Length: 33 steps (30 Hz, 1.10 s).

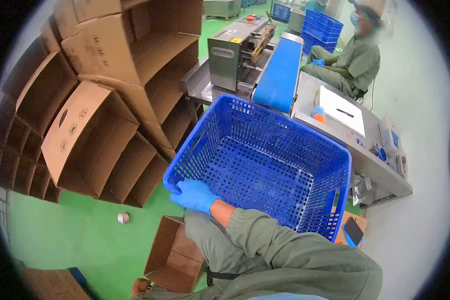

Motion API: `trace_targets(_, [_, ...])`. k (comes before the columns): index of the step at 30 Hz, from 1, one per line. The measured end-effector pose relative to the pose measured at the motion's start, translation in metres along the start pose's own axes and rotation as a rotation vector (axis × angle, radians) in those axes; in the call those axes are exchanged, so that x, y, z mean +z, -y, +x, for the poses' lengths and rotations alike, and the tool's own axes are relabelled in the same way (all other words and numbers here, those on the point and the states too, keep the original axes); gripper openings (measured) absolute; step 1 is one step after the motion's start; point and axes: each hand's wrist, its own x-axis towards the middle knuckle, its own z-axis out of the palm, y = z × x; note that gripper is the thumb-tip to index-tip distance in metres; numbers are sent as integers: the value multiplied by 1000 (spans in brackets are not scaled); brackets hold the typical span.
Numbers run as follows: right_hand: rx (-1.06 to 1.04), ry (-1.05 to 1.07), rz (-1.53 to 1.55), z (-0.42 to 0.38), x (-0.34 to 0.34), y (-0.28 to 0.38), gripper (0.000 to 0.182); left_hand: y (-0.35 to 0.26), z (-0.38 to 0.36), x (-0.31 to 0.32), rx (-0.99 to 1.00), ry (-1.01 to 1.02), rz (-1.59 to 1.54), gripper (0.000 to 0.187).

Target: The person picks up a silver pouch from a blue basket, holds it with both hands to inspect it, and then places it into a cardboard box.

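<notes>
A large blue plastic basket (265,200) with slotted sides and a perforated floor stands in front of me, tilted in view, with nothing inside. My right hand (195,196), in a blue glove, reaches across from the right and closes round the basket's near-left rim. At the bottom left edge, a small skin-coloured shape beside green cloth may be my left hand (141,286); its fingers cannot be made out. Near it, an open cardboard box (172,260) is on the floor beside my knee (200,232).
Beyond the basket, a blue conveyor belt (280,72) runs from a metal machine (226,62). A steel table (310,92) on the right holds paper (341,102) and a pen. Open cartons (97,142) are stacked left. A tape roll (123,218) lies on the floor. A seated person (352,62) is beyond.
</notes>
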Motion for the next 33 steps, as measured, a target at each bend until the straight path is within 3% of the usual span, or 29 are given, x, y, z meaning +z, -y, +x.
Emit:
trace_targets(2, [3,7,11,3,3,-1,45,-17,-14,-9,-140,-63,-293,48])
trace_targets(9, [25,22,5,2,-2,3,49,-29,-30,-15,-65,-4,-426,61])
trace_targets(15, [21,21,-12,4,1,1,45,-26,-31,-12,-71,-82,-487,70])
trace_targets(24, [24,23,-16,5,3,-1,45,-57,-59,-25,-65,-27,-441,54])
trace_targets(33, [10,8,-7,1,-2,3,44,-45,-44,-20,-138,-45,-483,53])
